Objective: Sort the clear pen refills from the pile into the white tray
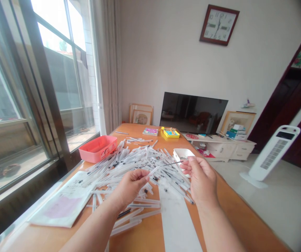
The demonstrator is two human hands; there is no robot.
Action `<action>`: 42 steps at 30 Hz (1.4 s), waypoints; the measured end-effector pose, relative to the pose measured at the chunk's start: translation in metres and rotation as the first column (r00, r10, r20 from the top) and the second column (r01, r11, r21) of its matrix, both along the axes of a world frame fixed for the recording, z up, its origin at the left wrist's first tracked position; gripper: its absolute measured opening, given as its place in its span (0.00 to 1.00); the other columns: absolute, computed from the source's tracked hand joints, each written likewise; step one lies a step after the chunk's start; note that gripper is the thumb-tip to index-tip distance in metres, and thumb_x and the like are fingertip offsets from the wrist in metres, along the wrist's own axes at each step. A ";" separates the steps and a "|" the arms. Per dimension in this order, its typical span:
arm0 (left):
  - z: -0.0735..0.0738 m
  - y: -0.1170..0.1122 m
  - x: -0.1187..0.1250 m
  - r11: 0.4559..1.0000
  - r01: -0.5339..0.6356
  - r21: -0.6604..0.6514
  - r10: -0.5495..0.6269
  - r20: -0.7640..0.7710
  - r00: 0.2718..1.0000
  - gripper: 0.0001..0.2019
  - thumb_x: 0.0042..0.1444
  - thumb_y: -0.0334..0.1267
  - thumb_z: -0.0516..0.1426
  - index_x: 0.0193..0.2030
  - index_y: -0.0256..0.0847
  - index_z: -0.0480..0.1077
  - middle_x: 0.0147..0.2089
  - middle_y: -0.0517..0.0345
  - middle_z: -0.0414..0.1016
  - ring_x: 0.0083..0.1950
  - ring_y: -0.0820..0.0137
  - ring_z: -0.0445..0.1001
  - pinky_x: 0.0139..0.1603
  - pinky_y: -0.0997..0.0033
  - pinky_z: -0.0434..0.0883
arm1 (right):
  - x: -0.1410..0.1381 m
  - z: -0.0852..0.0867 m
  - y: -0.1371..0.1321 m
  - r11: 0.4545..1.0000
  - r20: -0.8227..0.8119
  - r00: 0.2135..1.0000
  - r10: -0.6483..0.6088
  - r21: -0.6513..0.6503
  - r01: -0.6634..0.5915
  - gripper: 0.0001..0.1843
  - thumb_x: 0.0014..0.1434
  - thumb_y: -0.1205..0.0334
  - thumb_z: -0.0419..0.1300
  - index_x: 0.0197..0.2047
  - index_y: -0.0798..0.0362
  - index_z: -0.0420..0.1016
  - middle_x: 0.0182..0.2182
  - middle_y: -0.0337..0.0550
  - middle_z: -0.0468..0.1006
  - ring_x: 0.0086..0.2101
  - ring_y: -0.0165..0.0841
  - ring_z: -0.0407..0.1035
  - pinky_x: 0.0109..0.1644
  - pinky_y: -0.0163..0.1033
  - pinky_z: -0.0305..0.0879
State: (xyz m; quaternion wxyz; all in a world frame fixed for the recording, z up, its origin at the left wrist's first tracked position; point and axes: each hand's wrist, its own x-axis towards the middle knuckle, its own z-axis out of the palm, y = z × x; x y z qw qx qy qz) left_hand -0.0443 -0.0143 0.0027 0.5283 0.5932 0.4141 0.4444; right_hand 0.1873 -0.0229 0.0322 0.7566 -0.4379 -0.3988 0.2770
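Note:
My left hand (133, 183) pinches a translucent white pen barrel (154, 172) over the table. Between the fingertips of my right hand (201, 176) is a thin dark ink refill (173, 163), pointing left. Its far end meets or overlaps the barrel's upper end; whether it sits inside I cannot tell. Beneath and beyond both hands spreads a big heap of pen parts (132, 159), mostly clear barrels with some black pieces. A white tub (183, 153) with small things in it stands just behind my right hand. Under the right side of the heap lies a white strip (178, 217).
A red plastic basket (98, 149) stands at the table's left edge, with a paper booklet (63, 201) nearer me. Towards the far end of the wooden table (140, 238) are a yellow box (170, 133) and a colourful pack (150, 131). Windows border the left side.

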 end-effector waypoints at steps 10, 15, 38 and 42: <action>0.001 -0.001 0.002 0.999 0.019 0.030 -0.017 -0.058 0.998 0.15 0.56 0.48 0.63 0.42 0.39 0.79 0.36 0.54 0.79 0.35 0.68 0.71 0.38 0.71 0.64 | 0.000 0.001 -0.001 0.999 0.073 0.997 0.004 -0.047 0.000 0.19 0.59 0.45 0.63 0.37 0.54 0.76 0.32 0.46 0.82 0.29 0.34 0.77 0.30 0.36 0.70; -0.001 0.000 0.002 0.999 0.025 0.031 -0.022 -0.090 0.996 0.15 0.55 0.49 0.64 0.40 0.39 0.79 0.34 0.54 0.78 0.34 0.69 0.70 0.37 0.71 0.65 | 0.002 -0.002 0.001 0.996 0.107 0.993 0.047 -0.082 -0.038 0.18 0.60 0.46 0.62 0.39 0.54 0.77 0.32 0.46 0.82 0.29 0.35 0.78 0.29 0.35 0.69; -0.001 -0.003 0.007 0.999 0.035 -0.022 -0.036 0.000 0.999 0.16 0.50 0.49 0.67 0.40 0.39 0.80 0.33 0.55 0.78 0.32 0.68 0.71 0.37 0.70 0.66 | -0.031 -0.022 -0.001 0.936 0.554 0.760 0.341 -0.277 -0.218 0.17 0.63 0.51 0.56 0.41 0.51 0.82 0.32 0.41 0.82 0.36 0.37 0.75 0.41 0.39 0.68; 0.000 -0.003 0.006 1.000 0.000 -0.012 0.000 -0.020 1.000 0.14 0.51 0.47 0.66 0.39 0.39 0.80 0.32 0.57 0.76 0.32 0.70 0.68 0.36 0.72 0.64 | -0.021 -0.028 0.007 0.949 0.575 0.763 0.295 -0.268 -0.165 0.19 0.63 0.54 0.54 0.48 0.49 0.82 0.41 0.43 0.83 0.41 0.39 0.75 0.44 0.39 0.69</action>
